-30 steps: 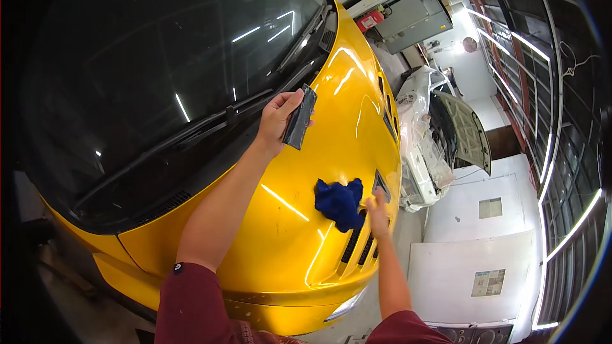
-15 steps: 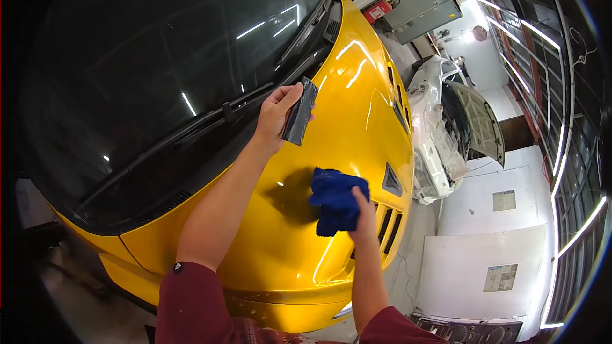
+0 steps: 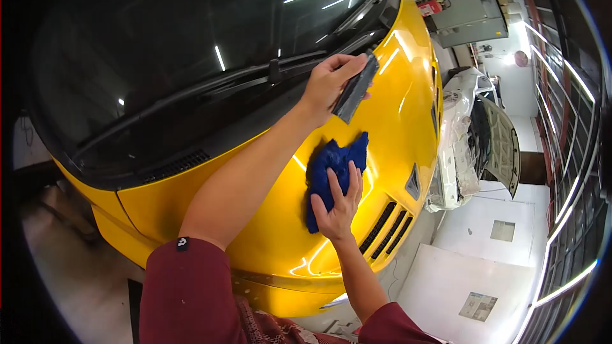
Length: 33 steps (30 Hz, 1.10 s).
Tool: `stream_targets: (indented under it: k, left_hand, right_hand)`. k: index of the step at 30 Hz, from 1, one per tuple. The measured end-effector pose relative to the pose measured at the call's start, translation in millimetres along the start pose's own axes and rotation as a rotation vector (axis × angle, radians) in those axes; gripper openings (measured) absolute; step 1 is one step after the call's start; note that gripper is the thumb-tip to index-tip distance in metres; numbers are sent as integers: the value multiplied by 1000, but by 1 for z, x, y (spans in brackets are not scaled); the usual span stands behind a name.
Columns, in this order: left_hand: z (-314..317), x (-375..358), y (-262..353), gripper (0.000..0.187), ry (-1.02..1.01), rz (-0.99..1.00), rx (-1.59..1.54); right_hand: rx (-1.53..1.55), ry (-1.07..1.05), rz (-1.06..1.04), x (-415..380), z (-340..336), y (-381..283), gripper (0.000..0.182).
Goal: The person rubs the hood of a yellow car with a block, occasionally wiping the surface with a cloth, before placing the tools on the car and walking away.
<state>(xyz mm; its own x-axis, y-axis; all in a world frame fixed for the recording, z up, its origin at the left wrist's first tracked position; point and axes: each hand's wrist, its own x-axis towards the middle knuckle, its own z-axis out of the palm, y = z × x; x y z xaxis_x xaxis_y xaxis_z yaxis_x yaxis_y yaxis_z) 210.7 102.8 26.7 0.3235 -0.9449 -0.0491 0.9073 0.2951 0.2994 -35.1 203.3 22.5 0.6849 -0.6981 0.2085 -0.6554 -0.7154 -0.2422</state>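
A dark flat block (image 3: 357, 92) with pale smears is gripped in my left hand (image 3: 328, 86), held above the yellow hood (image 3: 255, 216) near the base of the windshield. Lower down, my right hand (image 3: 341, 207) lies with fingers spread on a blue cloth (image 3: 331, 159), pressing it against the hood. The cloth is bunched, and its far edge sticks out past my fingertips. Just right of that hand are the black vent slots (image 3: 386, 229) of the hood.
The dark windshield (image 3: 166, 38) with its wiper (image 3: 274, 70) lies to the upper left. Beyond the hood stand a white car body (image 3: 456, 146) with a raised panel (image 3: 502, 143), a grey cabinet (image 3: 468, 19) and white panels (image 3: 465, 280).
The blue cloth has gone from being held up in my right hand to lying flat on the hood under spread fingers. My left hand has shifted up and right with the block.
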Motion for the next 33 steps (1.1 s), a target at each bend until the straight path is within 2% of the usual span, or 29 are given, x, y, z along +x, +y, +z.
stream_targets:
  k: [3,7,9,13,16,20,23,25,27,30,33]
  left_hand:
    - [0,0,3,33,4,11,-11]
    - [-3,0,3,34,-22,26,-13]
    - [-5,2,-1,32,-28,37,-31]
    - [-9,3,0,32,-45,10,-57]
    - [-7,2,-2,32,-22,11,-72]
    - [-4,-1,-3,31,-5,-3,-56]
    - [-5,-2,-2,32,-48,-9,-84]
    - [-2,-1,-1,31,-24,-15,-92]
    - [-2,0,-3,30,-9,-17,-93]
    - [1,-1,-5,29,3,-10,-65]
    - [-3,0,-9,28,-30,-17,-44]
  right_hand:
    - [3,-2,-58,32,6,-9,54]
    - [5,21,-92,83,17,13,55]
    - [44,60,-91,118,22,40,56]
    - [-2,168,43,186,32,121,52]
    - [-9,190,106,207,28,183,53]
    - [-149,191,235,164,17,262,57]
    - [-232,156,375,96,-2,318,61]
    - [-297,134,391,40,-3,375,64]
    - [-237,204,676,17,-9,333,67]
    - [-247,239,808,8,-1,277,70]
    - [-265,282,579,6,13,191,63]
